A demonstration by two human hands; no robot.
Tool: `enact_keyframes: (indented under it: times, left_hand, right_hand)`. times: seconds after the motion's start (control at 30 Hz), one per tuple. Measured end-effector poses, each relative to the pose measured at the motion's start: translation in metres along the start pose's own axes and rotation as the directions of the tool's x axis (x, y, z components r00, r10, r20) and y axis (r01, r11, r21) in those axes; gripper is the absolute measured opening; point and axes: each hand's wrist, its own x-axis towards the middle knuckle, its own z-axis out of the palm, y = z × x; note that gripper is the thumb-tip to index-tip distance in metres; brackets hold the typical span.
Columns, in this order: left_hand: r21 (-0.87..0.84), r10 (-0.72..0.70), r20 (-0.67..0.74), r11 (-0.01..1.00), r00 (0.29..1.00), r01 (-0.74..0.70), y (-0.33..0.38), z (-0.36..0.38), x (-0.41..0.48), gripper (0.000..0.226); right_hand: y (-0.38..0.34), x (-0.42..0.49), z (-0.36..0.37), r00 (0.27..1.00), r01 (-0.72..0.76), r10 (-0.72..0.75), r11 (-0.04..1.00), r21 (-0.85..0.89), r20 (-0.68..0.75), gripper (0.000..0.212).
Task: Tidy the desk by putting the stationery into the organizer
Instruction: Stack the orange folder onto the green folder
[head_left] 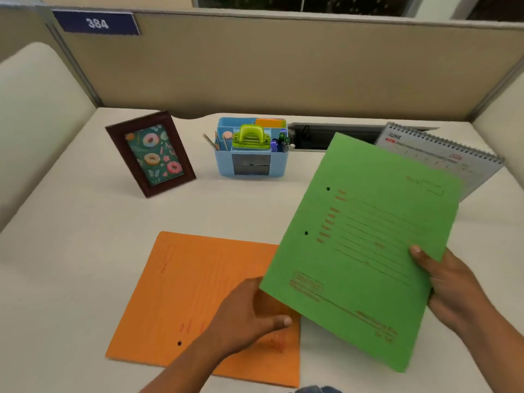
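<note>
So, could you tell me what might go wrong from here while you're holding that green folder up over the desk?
The green folder is held only at its lower edges by the left hand and right hand, so it could flop or slip. Its raised far corner hangs close to the desk calendar and could tip it. The blue organizer already looks full and is far smaller than either folder, so forcing one in could topple it.
</note>
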Motion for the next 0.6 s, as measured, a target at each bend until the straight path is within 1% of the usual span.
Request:
enact_keyframes:
  times: [0.03, 0.07, 0.1, 0.13, 0.2, 0.23, 0.3, 0.37, 0.43, 0.47, 0.6]
  left_hand:
    - [0.163, 0.085, -0.019, 0.983, 0.996, -0.081, -0.004, 0.003, 0.007, 0.09]
    - [0.302, 0.168, -0.013, 0.94, 0.986, -0.156, -0.006, 0.008, 0.012, 0.09]
    - [0.406, 0.22, 0.01, 0.891, 0.975, -0.205, -0.008, 0.015, 0.016, 0.09]
    - [0.465, 0.236, 0.032, 0.857, 0.971, -0.223, -0.006, 0.022, 0.018, 0.092]
    - [0.519, 0.186, 0.054, 0.834, 0.981, -0.187, -0.007, 0.041, 0.017, 0.098]
    - [0.532, 0.155, 0.029, 0.834, 0.987, -0.147, -0.011, 0.052, 0.017, 0.102]
    - [0.535, 0.129, -0.059, 0.841, 0.99, -0.078, -0.016, 0.064, 0.014, 0.11]
    - [0.541, 0.131, -0.104, 0.839, 0.986, -0.055, -0.025, 0.07, 0.012, 0.108]
    - [0.552, 0.14, -0.124, 0.833, 0.982, -0.049, -0.03, 0.072, 0.012, 0.103]
    - [0.56, 0.131, -0.132, 0.828, 0.983, -0.036, -0.029, 0.071, 0.01, 0.105]
    - [0.576, 0.063, -0.131, 0.817, 0.989, 0.025, -0.023, 0.077, 0.006, 0.123]
  right_hand:
    - [-0.002, -0.001, -0.009, 1.0, 0.001, -0.001, 0.999, -0.047, -0.015, 0.041]
    - [-0.004, -0.003, -0.017, 0.999, -0.005, 0.001, 0.996, -0.094, -0.036, 0.043]
    - [-0.005, -0.005, -0.023, 0.998, -0.011, 0.003, 0.99, -0.139, -0.057, 0.046]
    - [-0.006, -0.007, -0.029, 0.996, -0.02, 0.004, 0.982, -0.186, -0.086, 0.052]
    - [-0.005, -0.009, -0.041, 0.992, -0.043, 0.006, 0.958, -0.282, -0.129, 0.062]
    - [-0.004, -0.009, -0.046, 0.989, -0.056, 0.008, 0.943, -0.327, -0.147, 0.061]
    - [-0.001, -0.009, -0.053, 0.986, -0.076, 0.005, 0.907, -0.414, -0.169, 0.045]
    - [0.005, -0.007, -0.057, 0.982, -0.097, 0.009, 0.879, -0.467, -0.187, 0.036]
    - [0.01, -0.002, -0.056, 0.978, -0.115, 0.008, 0.854, -0.508, -0.209, 0.038]
    - [0.012, 0.002, -0.054, 0.976, -0.119, 0.002, 0.843, -0.525, -0.218, 0.039]
    - [0.02, 0.025, -0.049, 0.968, -0.11, -0.049, 0.799, -0.591, -0.247, 0.037]
